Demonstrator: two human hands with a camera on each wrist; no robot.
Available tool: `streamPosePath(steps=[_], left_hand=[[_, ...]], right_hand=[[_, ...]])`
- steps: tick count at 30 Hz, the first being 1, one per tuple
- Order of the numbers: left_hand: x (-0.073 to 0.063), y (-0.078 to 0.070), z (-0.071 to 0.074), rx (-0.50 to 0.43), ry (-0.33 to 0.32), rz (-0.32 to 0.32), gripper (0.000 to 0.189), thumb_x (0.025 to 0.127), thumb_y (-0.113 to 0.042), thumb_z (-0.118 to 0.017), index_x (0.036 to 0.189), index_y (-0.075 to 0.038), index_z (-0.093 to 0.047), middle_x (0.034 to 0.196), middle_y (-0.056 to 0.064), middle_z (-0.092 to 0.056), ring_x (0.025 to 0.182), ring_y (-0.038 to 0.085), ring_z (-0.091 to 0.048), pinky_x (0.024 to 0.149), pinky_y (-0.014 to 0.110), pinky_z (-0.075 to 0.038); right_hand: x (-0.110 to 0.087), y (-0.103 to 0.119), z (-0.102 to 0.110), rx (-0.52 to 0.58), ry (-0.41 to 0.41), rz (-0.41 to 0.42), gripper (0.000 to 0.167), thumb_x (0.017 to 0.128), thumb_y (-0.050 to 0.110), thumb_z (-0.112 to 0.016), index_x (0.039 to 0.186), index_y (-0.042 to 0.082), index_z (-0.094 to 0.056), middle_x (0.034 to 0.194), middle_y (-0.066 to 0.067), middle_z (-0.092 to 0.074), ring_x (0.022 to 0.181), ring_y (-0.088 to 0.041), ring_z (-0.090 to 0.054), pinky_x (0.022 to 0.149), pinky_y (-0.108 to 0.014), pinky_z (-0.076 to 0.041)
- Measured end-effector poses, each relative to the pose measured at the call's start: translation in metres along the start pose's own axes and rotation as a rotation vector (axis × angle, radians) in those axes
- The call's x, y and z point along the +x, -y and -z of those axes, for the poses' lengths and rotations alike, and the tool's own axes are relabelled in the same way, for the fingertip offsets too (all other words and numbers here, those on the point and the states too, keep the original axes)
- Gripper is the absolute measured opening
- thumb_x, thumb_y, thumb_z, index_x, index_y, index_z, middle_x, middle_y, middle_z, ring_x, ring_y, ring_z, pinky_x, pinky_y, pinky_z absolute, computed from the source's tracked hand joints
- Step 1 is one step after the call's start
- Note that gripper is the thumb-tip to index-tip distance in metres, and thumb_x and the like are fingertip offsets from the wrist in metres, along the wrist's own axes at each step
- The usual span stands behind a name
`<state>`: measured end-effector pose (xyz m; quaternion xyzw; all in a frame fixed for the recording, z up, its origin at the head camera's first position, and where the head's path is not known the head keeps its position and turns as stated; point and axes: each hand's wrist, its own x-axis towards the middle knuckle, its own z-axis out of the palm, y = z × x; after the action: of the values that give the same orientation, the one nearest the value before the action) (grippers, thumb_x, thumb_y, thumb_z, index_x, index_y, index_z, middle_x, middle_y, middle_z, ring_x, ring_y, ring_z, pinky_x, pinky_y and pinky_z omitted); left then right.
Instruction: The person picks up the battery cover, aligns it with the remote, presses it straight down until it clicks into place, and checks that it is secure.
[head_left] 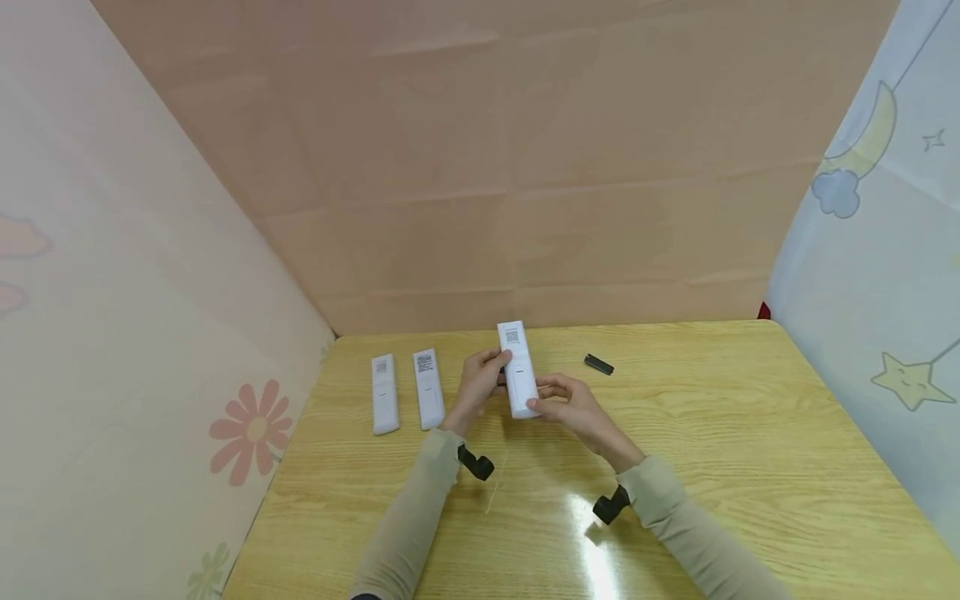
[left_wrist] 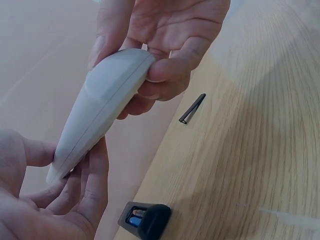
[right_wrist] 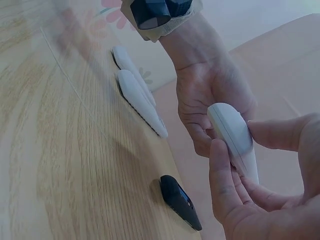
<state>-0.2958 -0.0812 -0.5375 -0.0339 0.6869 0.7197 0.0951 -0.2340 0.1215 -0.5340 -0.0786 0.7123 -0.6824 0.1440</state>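
A white remote control (head_left: 517,375) is held above the table, its back with a printed label and battery cover facing the head camera. My left hand (head_left: 480,379) grips its upper part between thumb and fingers. Lower down, my right hand (head_left: 573,408) pinches the remote's rounded end; the right wrist view shows the thumb on one side and fingers on the other. Beneath the hands lies a black remote (left_wrist: 150,220) with its battery compartment uncovered and batteries visible inside; the held remote and left hand mostly hide it from the head camera.
Two more white remotes (head_left: 385,396) (head_left: 429,392) lie back-up on the wooden table (head_left: 750,433), left of my left hand. A small black battery cover (head_left: 599,364) lies to the right, near the table's back edge. Behind stands a brown paper-like backdrop (head_left: 525,167).
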Motion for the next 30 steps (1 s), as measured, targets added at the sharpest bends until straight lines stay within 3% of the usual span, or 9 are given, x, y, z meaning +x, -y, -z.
streamPosePath(steps=[4,14,20,30], left_hand=[[-0.002,0.001,0.005,0.007,0.000,-0.001,0.046,0.108,-0.037,-0.065,0.141,-0.005,-0.067,0.112,0.012,-0.072,0.085,0.021,-0.068,0.082,0.043,-0.064],[-0.002,0.004,0.020,-0.021,-0.001,0.012,0.041,0.112,-0.032,-0.059,0.143,-0.007,-0.067,0.137,0.013,-0.068,0.097,0.023,-0.070,0.091,0.041,-0.064],[-0.002,0.001,0.027,-0.006,-0.004,0.008,0.041,0.110,-0.034,-0.062,0.142,-0.008,-0.068,0.138,0.014,-0.067,0.108,0.028,-0.073,0.091,0.038,-0.064],[-0.001,-0.001,0.041,0.028,-0.021,-0.012,0.046,0.109,-0.038,-0.063,0.147,-0.010,-0.063,0.141,0.015,-0.065,0.111,0.029,-0.072,0.101,0.048,-0.061]], right_hand=[[0.001,-0.001,-0.006,-0.003,-0.010,0.005,0.052,0.098,0.005,-0.074,0.143,-0.012,-0.053,0.123,-0.027,-0.064,0.101,-0.025,-0.072,0.103,-0.061,-0.057],[0.008,-0.007,-0.013,-0.045,-0.033,0.004,0.050,0.098,0.008,-0.076,0.142,-0.009,-0.058,0.126,-0.027,-0.064,0.103,-0.027,-0.073,0.099,-0.058,-0.060],[0.010,-0.006,-0.017,-0.034,-0.037,-0.001,0.051,0.099,0.007,-0.075,0.144,-0.008,-0.058,0.127,-0.028,-0.064,0.105,-0.028,-0.073,0.099,-0.056,-0.060],[0.018,-0.007,-0.029,-0.048,-0.031,0.009,0.052,0.099,0.009,-0.075,0.145,-0.007,-0.058,0.128,-0.028,-0.065,0.105,-0.027,-0.072,0.099,-0.056,-0.060]])
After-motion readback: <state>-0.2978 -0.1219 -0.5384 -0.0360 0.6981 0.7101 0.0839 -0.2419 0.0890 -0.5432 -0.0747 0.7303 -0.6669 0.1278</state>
